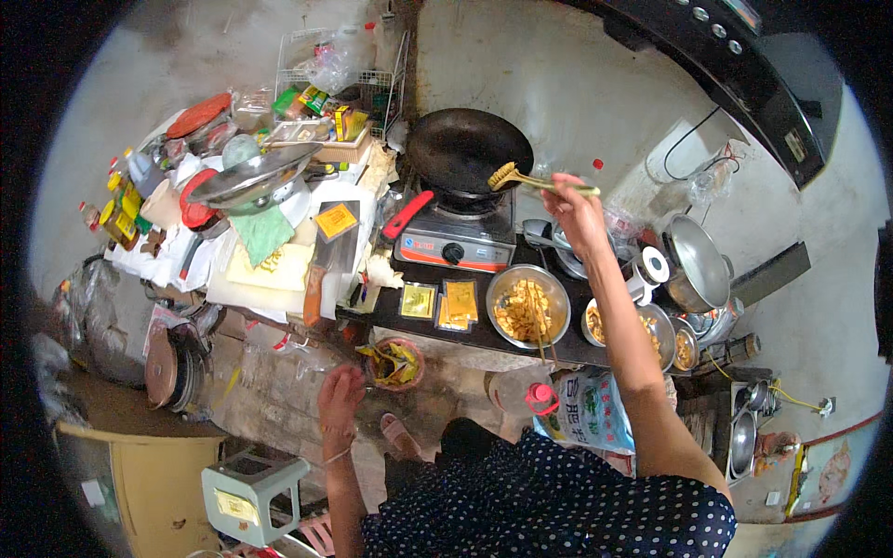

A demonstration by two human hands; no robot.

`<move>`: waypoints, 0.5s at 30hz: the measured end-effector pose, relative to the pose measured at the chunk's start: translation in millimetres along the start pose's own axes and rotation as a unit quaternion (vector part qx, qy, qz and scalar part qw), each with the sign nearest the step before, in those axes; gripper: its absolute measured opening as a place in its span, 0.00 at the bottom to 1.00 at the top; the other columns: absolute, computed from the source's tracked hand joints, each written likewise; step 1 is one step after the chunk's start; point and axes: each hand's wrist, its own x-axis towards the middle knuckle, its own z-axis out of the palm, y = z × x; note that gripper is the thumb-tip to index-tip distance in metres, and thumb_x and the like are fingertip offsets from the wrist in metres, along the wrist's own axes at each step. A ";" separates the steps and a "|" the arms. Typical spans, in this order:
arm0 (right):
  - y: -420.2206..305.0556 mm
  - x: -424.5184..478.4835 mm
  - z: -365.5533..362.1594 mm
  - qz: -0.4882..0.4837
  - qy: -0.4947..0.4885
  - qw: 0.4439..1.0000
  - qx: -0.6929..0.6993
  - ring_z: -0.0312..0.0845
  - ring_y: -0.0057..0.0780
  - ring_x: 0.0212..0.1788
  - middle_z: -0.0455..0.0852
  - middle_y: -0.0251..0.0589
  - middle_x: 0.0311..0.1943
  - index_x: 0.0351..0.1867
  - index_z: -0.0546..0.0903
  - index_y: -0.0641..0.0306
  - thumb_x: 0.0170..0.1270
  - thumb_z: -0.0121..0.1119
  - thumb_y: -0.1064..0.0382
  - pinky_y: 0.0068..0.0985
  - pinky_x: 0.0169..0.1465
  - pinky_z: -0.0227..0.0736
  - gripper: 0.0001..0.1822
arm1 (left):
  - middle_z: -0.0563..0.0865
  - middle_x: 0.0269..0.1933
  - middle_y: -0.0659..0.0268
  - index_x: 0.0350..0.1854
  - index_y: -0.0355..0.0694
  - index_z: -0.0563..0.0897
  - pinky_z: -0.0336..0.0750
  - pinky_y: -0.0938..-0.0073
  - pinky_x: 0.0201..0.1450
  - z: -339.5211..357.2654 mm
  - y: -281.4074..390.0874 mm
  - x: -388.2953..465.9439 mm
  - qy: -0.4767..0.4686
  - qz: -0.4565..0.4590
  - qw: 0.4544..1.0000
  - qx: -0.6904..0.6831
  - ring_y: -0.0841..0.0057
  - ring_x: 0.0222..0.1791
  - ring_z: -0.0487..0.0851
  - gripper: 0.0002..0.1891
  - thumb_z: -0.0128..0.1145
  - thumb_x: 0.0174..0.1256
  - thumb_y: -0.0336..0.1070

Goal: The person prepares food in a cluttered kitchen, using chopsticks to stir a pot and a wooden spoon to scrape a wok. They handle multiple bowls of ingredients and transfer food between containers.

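Note:
My right hand [573, 209] is closed around the handle of a scrub brush [513, 176], whose bristled head is at the right rim of a black wok [464, 146]. The wok, with a red handle [408, 215], rests on a gas stove [455, 240]. My left hand [342, 390] hangs low beside a small bin [396, 364], holding nothing that I can see; its fingers are blurred. On the dark counter in front of the stove are several yellow packets [460, 301] and a steel bowl [497, 328] of yellow-brown food pieces with chopsticks [538, 317].
A cleaver [317, 286] lies on the left-hand table. Bottles [118, 227] and a large metal lid [254, 178] crowd behind it. A steel pot [698, 261] stands at right. Below are a plastic stool [261, 488] and a printed sack [593, 411]; a range hood [774, 84] overhangs.

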 end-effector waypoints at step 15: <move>72.4 193.2 -33.8 0.134 -0.175 0.906 -0.360 0.76 0.21 0.32 0.80 0.37 0.29 0.44 0.75 0.64 0.56 0.58 0.66 0.18 0.35 0.73 0.14 | 0.81 0.42 0.61 0.48 0.38 0.73 0.76 0.72 0.42 100.4 75.6 153.5 -0.086 -0.029 0.990 -0.105 0.72 0.42 0.80 0.17 0.47 0.65 0.45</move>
